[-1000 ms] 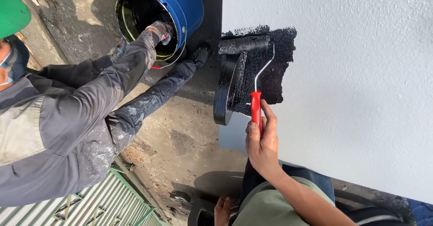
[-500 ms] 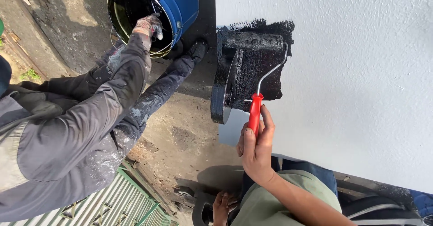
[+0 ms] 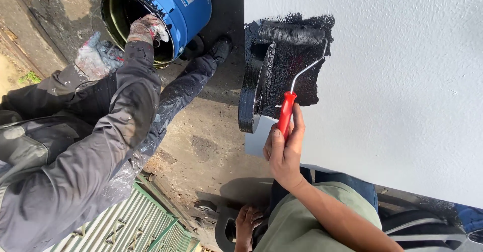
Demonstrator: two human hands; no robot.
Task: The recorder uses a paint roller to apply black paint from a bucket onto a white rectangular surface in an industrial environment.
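The right hand (image 3: 285, 154) has its grip clamped on the red plastic handle of a paint roller (image 3: 292, 33), whose black fuzzy sleeve lies on the rough white wall (image 3: 402, 81), higher on the wet black patch (image 3: 302, 65) than before. The left hand (image 3: 247, 222) rests low; I cannot tell its grip. A co-worker's gloved hand (image 3: 146, 29) holds the rim of a blue metal pail (image 3: 176, 5) with a pale label.

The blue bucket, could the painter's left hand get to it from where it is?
Probably not. The left hand rests low by the person's lap, while the blue bucket sits far off across the ground, with a co-worker's legs and arm between. The right hand holds the roller's red handle.
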